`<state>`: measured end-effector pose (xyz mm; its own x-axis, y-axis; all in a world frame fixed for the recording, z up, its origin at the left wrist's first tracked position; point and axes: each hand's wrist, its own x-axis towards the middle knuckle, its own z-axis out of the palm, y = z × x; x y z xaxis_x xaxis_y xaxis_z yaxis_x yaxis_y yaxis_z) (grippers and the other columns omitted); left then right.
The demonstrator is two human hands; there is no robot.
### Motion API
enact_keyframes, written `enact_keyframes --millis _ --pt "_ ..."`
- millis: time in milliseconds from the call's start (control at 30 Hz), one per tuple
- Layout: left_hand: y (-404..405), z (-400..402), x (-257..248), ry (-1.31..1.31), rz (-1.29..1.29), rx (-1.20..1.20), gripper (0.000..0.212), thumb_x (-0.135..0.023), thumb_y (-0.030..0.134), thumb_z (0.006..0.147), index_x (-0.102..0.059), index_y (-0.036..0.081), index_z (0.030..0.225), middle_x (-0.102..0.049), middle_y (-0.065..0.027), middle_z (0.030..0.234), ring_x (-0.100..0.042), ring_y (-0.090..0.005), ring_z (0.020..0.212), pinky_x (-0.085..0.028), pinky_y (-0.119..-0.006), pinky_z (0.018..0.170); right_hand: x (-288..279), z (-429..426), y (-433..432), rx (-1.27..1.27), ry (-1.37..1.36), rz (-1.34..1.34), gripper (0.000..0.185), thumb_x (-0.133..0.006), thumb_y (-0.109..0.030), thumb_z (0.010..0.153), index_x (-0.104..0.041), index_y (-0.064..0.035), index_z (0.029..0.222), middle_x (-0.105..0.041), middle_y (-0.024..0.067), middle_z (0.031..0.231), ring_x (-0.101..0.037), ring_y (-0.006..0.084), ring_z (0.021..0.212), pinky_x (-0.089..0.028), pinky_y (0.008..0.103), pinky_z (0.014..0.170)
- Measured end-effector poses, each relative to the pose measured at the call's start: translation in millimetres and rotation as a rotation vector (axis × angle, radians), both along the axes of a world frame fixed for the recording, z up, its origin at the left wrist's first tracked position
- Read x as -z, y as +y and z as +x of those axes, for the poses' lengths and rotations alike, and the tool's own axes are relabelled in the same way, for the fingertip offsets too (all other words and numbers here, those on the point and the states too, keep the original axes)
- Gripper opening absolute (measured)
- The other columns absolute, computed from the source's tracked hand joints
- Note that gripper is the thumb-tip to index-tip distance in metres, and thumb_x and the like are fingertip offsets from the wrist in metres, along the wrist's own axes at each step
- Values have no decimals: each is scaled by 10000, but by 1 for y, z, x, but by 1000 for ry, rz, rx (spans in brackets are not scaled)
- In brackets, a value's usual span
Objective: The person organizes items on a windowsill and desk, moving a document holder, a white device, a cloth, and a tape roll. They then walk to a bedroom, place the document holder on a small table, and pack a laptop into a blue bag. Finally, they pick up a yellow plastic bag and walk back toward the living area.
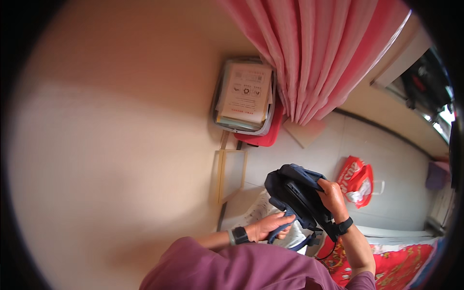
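Note:
A dark blue fabric bag (293,188) with a black inner part, straps and a buckle is held up in front of me. My left hand (272,225) grips a blue strap or edge on its near left side. On the right, the fingers of my right hand (332,197) are closed on the bag's upper rim. Both wrists carry black bands. A black cord hangs below the bag, close to my right forearm. White patterned cloth (259,206) shows behind the bag and my left hand.
A plastic bin (235,130) full of papers stands against the wall, with a red lid or container under it. Pink curtains (308,54) hang beside it. A red bag (366,181) lies on the floor at right. Red floral bedding (402,264) is at the lower right.

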<state>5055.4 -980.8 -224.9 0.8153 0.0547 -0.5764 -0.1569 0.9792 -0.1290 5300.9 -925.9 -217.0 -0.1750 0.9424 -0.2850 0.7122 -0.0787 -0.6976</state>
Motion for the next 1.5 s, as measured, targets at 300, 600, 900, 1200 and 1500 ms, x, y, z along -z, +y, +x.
enact_keyframes --millis 300,600,900,1200,1500 --pt "17 -40 -135 -19 697 -66 345 -646 402 931 -533 98 1047 -516 16 774 -478 -50 626 -413 -197 547 -184 -39 52 -209 -88 75 135 -649 -74 822 -571 20 879 -546 252 777 -493 423 707 -470 374 666" --pt "98 -92 -190 113 1323 38 434 -625 434 940 -582 2 964 -558 16 881 -497 -62 849 -439 -238 775 -243 -102 135 -249 27 104 131 -629 -84 877 -594 28 937 -521 118 723 -474 69 752 -455 294 685" --pt "277 -129 -191 258 1234 -589 268 -652 317 934 -597 55 937 -580 7 750 -538 -79 689 -445 -247 640 -182 -149 372 -342 3 210 325 -625 -231 915 -633 -2 1146 -670 107 1053 -621 190 984 -479 312 883" --pt "487 -91 -21 847 1463 -693 359 -627 336 938 -586 -21 938 -671 -127 866 -642 -226 763 -497 -341 729 -10 -51 476 -258 1 150 290 -540 -280 974 -626 -79 1164 -646 36 1093 -600 196 999 -472 330 887" --pt "515 -78 38 1309 1643 -84 563 -555 439 947 -555 -88 1145 -606 -285 1096 -579 -397 1045 -431 -446 919 73 -48 284 -86 -270 22 259 -559 -280 930 -633 -39 990 -658 124 938 -620 250 834 -476 399 748"
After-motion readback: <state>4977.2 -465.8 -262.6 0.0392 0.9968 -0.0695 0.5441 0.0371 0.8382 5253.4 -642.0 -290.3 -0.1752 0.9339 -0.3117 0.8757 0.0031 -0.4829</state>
